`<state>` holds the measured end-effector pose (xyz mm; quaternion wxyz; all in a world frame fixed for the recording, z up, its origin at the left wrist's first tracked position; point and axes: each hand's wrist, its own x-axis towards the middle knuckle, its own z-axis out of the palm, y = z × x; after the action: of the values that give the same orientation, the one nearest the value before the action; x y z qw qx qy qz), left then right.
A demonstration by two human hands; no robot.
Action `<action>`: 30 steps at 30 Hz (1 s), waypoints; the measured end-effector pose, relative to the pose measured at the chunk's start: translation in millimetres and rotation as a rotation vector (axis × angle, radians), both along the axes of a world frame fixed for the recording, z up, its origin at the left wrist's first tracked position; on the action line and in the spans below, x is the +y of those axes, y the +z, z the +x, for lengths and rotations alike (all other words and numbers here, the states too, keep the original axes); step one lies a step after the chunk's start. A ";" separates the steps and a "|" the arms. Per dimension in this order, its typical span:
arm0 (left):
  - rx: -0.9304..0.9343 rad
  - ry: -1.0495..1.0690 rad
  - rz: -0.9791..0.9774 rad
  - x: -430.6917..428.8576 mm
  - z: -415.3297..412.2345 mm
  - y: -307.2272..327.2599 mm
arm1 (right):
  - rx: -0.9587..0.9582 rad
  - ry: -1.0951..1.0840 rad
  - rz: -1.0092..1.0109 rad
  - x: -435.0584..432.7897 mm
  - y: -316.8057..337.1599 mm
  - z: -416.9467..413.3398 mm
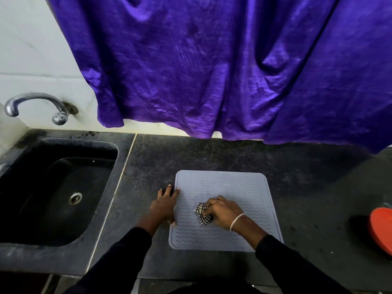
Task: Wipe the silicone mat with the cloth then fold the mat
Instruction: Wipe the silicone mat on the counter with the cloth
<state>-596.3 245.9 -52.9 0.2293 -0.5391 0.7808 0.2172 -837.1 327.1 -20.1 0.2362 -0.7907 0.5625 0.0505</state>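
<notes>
1. Head view: the silicone mat (233, 187), pale blue-grey with wavy ridges, lies flat on the dark desk (297, 166); no writing can be read on it.
2. The mat is nearly square, its edges roughly parallel to the desk's front edge.
3. The right hand (224, 213), wearing a silver bracelet (237, 221), is on the mat's middle, its grip clamped on a bunched checked cloth (202, 214).
4. The left hand (164, 205) lies palm down, fingers spread apart, pressing the mat's left edge.
5. The sink (31, 242) is left of the mat, a red lid (381, 232) well to its right, and a purple curtain (212, 71) beyond it.
</notes>
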 end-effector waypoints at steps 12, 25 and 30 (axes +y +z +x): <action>-0.017 0.006 0.012 1.4 -5.0 4.7 | -0.037 0.034 -0.037 5.8 -9.0 9.9; -0.027 0.035 0.013 8.1 -11.8 6.0 | -0.069 -0.074 0.005 8.0 5.5 -44.5; -0.065 0.037 0.029 8.0 -17.5 7.4 | -0.113 -0.072 -0.015 1.5 9.0 -31.1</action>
<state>-613.8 253.9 -45.5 0.2584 -0.5567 0.7596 0.2152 -868.2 328.6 -11.1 0.2632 -0.7735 0.5765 -0.0070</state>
